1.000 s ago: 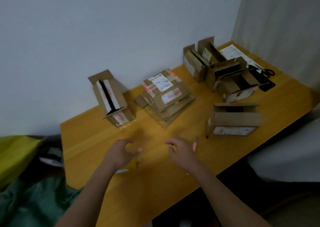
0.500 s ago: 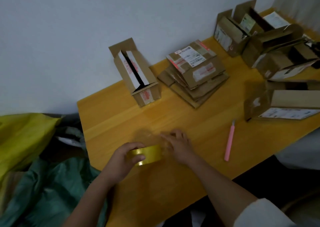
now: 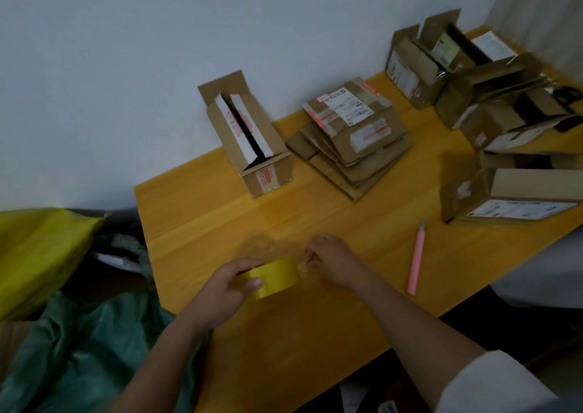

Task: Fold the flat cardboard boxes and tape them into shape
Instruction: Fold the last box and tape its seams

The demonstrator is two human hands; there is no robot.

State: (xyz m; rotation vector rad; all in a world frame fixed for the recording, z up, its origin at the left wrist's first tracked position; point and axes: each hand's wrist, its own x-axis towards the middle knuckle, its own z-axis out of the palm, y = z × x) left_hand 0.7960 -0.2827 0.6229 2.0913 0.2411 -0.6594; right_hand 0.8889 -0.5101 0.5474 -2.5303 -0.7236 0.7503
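You have just one view, worn on your head, looking forward and steeply down across the table (image 3: 195, 223) toward the wall (image 3: 157, 50) behind it, close enough that your forearms reach in from the bottom edge.

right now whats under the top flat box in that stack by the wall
More flattened cardboard boxes, fanned so their edges show beneath the labelled top box. Their faces are covered, and the table under the stack is hidden.
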